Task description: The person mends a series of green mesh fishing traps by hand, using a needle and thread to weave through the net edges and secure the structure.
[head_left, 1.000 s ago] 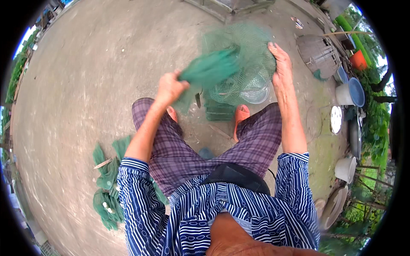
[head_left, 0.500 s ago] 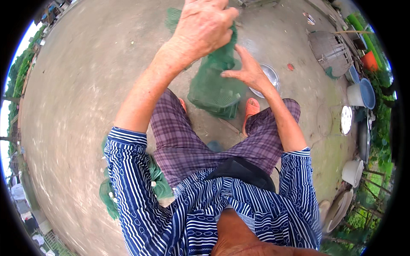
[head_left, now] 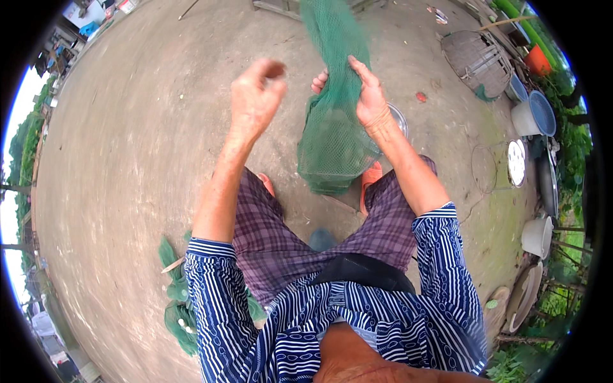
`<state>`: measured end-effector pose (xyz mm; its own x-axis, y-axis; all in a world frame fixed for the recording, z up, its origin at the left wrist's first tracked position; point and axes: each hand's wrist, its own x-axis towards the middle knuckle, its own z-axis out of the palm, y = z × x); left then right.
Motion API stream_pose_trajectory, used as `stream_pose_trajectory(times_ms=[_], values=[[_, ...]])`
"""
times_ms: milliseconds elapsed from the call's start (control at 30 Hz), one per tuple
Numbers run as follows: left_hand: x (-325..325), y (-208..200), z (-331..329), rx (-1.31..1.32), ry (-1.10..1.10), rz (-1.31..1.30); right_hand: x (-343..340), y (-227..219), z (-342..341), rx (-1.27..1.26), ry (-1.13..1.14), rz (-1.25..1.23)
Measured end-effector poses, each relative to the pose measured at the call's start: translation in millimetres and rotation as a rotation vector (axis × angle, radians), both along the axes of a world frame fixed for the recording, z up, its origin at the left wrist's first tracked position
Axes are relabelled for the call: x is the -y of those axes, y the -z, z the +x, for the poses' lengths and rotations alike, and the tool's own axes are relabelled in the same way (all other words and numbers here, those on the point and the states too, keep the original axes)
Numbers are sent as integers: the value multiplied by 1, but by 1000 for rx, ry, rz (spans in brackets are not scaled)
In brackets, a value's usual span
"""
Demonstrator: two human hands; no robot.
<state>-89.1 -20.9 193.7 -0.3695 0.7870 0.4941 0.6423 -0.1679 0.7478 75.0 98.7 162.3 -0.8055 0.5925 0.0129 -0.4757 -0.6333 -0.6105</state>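
Observation:
A green mesh net (head_left: 338, 137) hangs as a long, narrow sleeve from the top edge of the view down between my feet. My right hand (head_left: 370, 102) is wrapped round it partway up, thumb in front and some fingertips showing at its left side. Lower down the net widens into a fuller, flat-bottomed shape. Off to the left, apart from the net, my left hand (head_left: 257, 99) is raised with bent fingers and nothing visible in it; its fingertips are blurred. A metal basin (head_left: 399, 120) shows partly behind the net and my right wrist.
Another green net with white floats (head_left: 182, 322) lies on the ground by my left elbow. Along the right stand a woven basket (head_left: 477, 57), a bucket with a blue inside (head_left: 539, 115) and a white bucket (head_left: 537, 236). A wooden frame (head_left: 281, 9) is at the far edge.
My left hand has let go of the net's upper part and moved left and down. My right hand, loosely beside the net before, has closed round it.

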Motion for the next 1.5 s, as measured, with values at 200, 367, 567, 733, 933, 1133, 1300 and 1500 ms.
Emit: stream_pose_trajectory(times_ms=[200,367,567,733,933,1133,1300,1500], values=[[-6,48,15,245,372,-485,-12,20,-3,2,-79,-12],[-14,55,0,371,320,-578,-15,12,-1,306,200,16],[-20,51,0,1049,484,-323,-25,-1,0,1403,255,1171],[-24,55,-4,1205,396,-210,-16,-8,12,1115,80,882],[-26,59,5,1110,345,-304,34,37,-12,593,-89,887],[-19,64,0,1147,274,-189,50,31,-12,547,-269,903],[-13,63,-11,1263,163,-173,98,35,-11,257,-597,229],[-3,79,-35,1351,85,11,65,27,4,290,-360,709]])
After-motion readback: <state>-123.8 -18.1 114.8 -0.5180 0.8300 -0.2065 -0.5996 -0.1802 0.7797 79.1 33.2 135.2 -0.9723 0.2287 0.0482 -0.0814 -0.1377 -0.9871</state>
